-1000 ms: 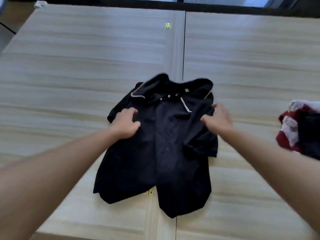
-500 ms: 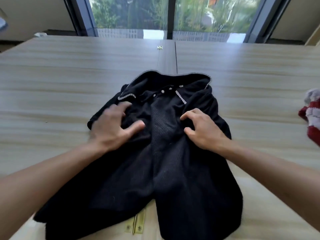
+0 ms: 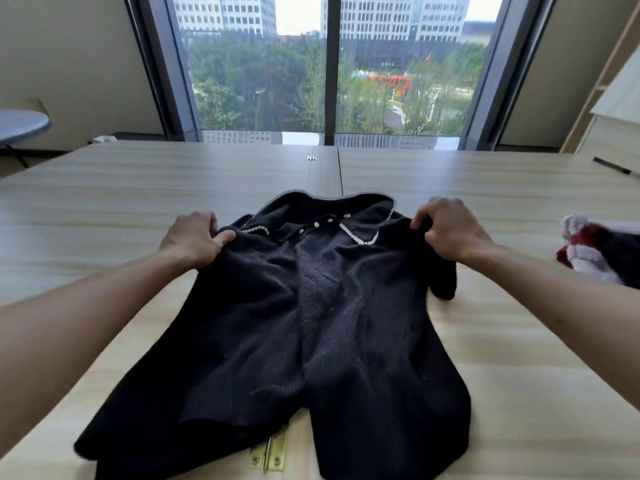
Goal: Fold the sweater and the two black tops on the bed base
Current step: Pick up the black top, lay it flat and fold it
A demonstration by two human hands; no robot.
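Observation:
A black ribbed top with a white-trimmed collar and small white buttons lies face up on the wooden bed base, collar away from me. My left hand pinches its left shoulder. My right hand pinches its right shoulder, where the short sleeve hangs folded under. A red-and-white sweater lies bunched at the right edge, with a dark garment on it, partly cut off by the frame.
A seam with brass hinges runs down the middle of the bed base, under the top. A tall window stands beyond the far edge. A round grey table is at the far left, wooden shelving at the right.
Both hands have moved apart from the chest of the top out to its shoulders and closed on the fabric. The view has tilted up, so the window now shows.

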